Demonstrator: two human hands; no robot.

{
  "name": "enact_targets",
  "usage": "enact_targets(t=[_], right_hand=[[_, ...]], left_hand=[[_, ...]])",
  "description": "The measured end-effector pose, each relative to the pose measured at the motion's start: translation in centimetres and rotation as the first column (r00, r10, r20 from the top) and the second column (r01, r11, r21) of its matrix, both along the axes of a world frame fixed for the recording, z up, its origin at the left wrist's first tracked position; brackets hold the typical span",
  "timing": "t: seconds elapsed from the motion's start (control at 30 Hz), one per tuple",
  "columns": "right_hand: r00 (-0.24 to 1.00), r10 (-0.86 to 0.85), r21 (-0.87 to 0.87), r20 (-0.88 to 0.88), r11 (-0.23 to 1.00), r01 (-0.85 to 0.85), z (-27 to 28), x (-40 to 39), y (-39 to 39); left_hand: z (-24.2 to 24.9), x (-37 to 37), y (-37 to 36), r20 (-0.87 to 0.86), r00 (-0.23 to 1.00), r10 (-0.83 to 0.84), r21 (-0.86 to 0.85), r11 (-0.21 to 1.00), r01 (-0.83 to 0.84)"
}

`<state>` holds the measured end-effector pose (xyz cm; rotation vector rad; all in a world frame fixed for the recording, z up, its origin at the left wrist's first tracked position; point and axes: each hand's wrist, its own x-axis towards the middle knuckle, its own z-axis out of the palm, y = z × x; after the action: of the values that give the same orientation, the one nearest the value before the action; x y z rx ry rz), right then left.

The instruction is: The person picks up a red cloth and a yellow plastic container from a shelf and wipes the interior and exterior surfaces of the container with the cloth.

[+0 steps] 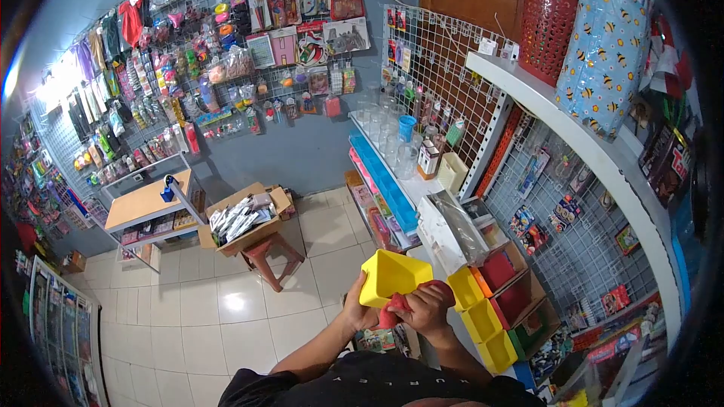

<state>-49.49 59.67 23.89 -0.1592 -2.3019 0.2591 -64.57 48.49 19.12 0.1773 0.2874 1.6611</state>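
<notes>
A yellow square plastic container (392, 275) is held up in front of my body, tilted so that its hollow inside faces me. My left hand (356, 307) grips its left side and lower edge. In my right hand (428, 309) is a bunched red cloth (392, 312), pressed against the container's near rim. The fingers of this hand are closed around the cloth, and part of it shows past the knuckles. Just to the right, several similar yellow containers (483, 322) stand in a row on the shelf.
Glass cups (385, 132) crowd the white shelf (422, 192) ahead. A carton of packets (245, 218) rests on a brown stool (273, 256) on the tiled floor. Red and green boxes (520, 305) stand at right. A curved white shelf (573, 113) juts out above, carrying a red basket (547, 30).
</notes>
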Motion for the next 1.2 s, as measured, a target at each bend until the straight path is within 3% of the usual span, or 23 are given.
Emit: enact_targets(t=[0.07, 0.37, 0.47, 0.63, 0.73, 0.83, 0.87, 0.93, 1.0, 1.03, 1.07, 1.17, 1.2], right_hand=[[1.000, 0.010, -0.005, 0.027, 1.000, -0.010, -0.2, 0.3, -0.2], [0.999, 0.026, -0.076, -0.021, 0.997, -0.028, 0.6, 0.6, 0.6], [0.994, -0.042, -0.092, 0.105, 0.994, 0.052, -0.1, 1.2, 1.6], [0.985, 0.064, 0.015, 0.159, 0.998, -0.067, 0.3, 0.9, 1.1], [0.963, 0.069, 0.025, 0.260, 0.997, -0.078, -0.1, 1.0, 0.5], [0.957, 0.120, -0.078, 0.265, 0.992, -0.103, -0.4, 1.0, -0.1], [0.970, 0.156, -0.161, 0.184, 0.979, -0.127, -0.7, 0.9, -0.1], [0.979, 0.205, -0.316, 0.011, 0.929, -0.191, -1.4, 0.4, -0.1], [0.992, 0.126, -0.501, -0.006, 0.858, -0.112, -1.3, 1.3, 0.3], [0.996, 0.045, -0.718, -0.083, 0.690, -0.091, -2.8, 1.1, 0.7], [0.998, -0.016, -0.808, -0.056, 0.589, -0.036, -2.1, 1.5, 1.2], [0.922, -0.281, -0.908, -0.265, 0.396, -0.140, -1.9, 1.8, 4.2], [0.864, -0.326, -0.914, -0.384, 0.269, -0.304, -3.2, 2.1, 6.2]], left_hand=[[0.0, 0.0, -0.3, 0.093, 0.992, -0.090, 0.150, 0.986, 0.076], [-2.0, -1.0, 0.2, -0.119, 0.992, -0.039, -0.143, 0.990, 0.022], [-0.3, -1.7, 0.4, -0.473, 0.863, -0.176, -0.416, 0.908, -0.043], [1.5, -2.4, -0.5, -0.304, 0.937, -0.173, -0.384, 0.922, 0.046], [2.3, -1.0, -0.3, -0.553, 0.825, -0.115, -0.385, 0.914, -0.131], [-1.7, -1.4, -0.1, -0.513, 0.858, 0.036, -0.266, 0.943, -0.199], [-2.1, -1.5, 0.0, -0.542, 0.837, 0.072, -0.238, 0.943, -0.235], [-2.5, -1.7, 0.1, -0.596, 0.790, 0.144, -0.177, 0.936, -0.304], [-3.2, -2.1, 0.4, -0.672, 0.704, 0.228, -0.137, 0.896, -0.421], [-3.5, -2.3, 0.5, -0.707, 0.655, 0.268, -0.112, 0.872, -0.477], [-2.3, -2.3, 0.3, -0.761, 0.593, 0.264, -0.099, 0.856, -0.508], [-0.7, -3.0, -0.7, -0.885, 0.394, 0.246, -0.029, 0.817, -0.576], [-1.7, -3.8, -0.7, -0.913, 0.325, 0.246, 0.008, 0.808, -0.589]])
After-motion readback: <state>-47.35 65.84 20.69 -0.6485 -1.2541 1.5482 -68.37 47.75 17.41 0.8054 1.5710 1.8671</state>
